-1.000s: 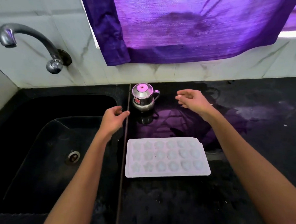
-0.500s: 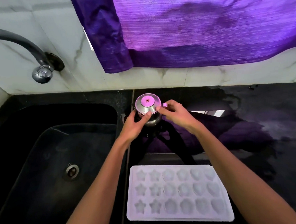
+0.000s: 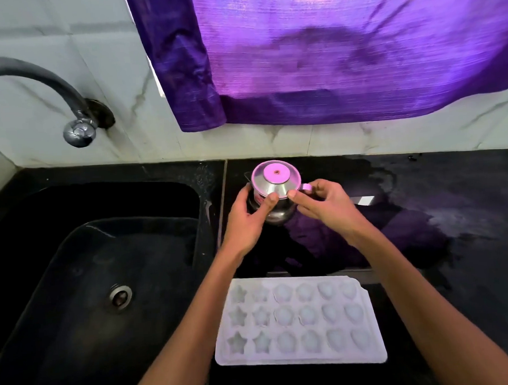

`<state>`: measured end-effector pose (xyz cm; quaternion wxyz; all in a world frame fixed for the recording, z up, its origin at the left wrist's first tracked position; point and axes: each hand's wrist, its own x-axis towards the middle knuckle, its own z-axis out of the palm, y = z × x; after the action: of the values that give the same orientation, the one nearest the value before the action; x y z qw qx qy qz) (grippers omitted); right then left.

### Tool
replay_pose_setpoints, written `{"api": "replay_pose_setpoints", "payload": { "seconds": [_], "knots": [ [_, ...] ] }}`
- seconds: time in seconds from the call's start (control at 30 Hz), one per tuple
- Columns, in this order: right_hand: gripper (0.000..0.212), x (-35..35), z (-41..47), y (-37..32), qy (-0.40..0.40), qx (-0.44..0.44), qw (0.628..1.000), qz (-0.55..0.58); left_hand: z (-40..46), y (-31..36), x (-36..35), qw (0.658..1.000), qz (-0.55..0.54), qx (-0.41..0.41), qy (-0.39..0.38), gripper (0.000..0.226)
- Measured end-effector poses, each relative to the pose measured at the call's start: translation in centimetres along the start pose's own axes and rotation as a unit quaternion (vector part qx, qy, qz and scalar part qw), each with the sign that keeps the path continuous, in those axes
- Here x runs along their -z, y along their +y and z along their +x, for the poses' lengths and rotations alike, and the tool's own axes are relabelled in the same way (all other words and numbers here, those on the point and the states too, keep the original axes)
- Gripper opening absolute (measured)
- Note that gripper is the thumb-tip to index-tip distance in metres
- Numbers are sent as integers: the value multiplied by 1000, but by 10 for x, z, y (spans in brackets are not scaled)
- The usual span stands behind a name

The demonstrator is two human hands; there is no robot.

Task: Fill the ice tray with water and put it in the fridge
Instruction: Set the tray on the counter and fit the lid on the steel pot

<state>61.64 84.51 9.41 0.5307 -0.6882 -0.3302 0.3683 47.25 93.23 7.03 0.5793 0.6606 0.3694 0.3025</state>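
Observation:
A small steel jug with a lid (image 3: 275, 181) stands on the black counter (image 3: 426, 242) near the back wall. My left hand (image 3: 248, 219) grips the jug's left side, thumb up against the lid's rim. My right hand (image 3: 321, 202) holds the jug's right side at its handle, thumb on the lid's rim. A white ice tray (image 3: 300, 322) with star, round and heart moulds lies flat on the counter, nearer to me than the jug, between my forearms.
A black sink (image 3: 104, 273) with a drain (image 3: 120, 296) lies left of the counter. A steel tap (image 3: 35, 83) juts from the marble wall above it. A purple curtain (image 3: 327, 50) hangs over the back wall. Wet patches spread on the counter at right.
Both hands moved from hovering apart to gripping the lidded jug from either side. The view has closed in, so the tray now sits lower in frame.

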Motion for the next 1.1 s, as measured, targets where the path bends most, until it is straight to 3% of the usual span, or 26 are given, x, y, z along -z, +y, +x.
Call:
{"api": "replay_pose_setpoints", "payload": {
  "seconds": [0.2, 0.4, 0.67, 0.87, 1.1],
  "knots": [
    [48, 46, -73, -27, 41, 13, 999, -21, -57, 23, -50, 998, -53, -26, -10, 74],
    [39, 89, -138, -29, 79, 14, 993, -88, -107, 29, -87, 993, -81, -14, -88, 60],
    [53, 129, -179, -6, 105, 3, 981, -164, -156, 18, -132, 973, -160, 60, -152, 47],
    [28, 136, -181, 0, 102, -14, 967, -231, -171, 8, -148, 964, -186, 111, -157, 59],
    [27, 133, -176, 0, 102, -15, 954, -282, -173, 4, -152, 952, -208, 146, -173, 56]
  ]
}}
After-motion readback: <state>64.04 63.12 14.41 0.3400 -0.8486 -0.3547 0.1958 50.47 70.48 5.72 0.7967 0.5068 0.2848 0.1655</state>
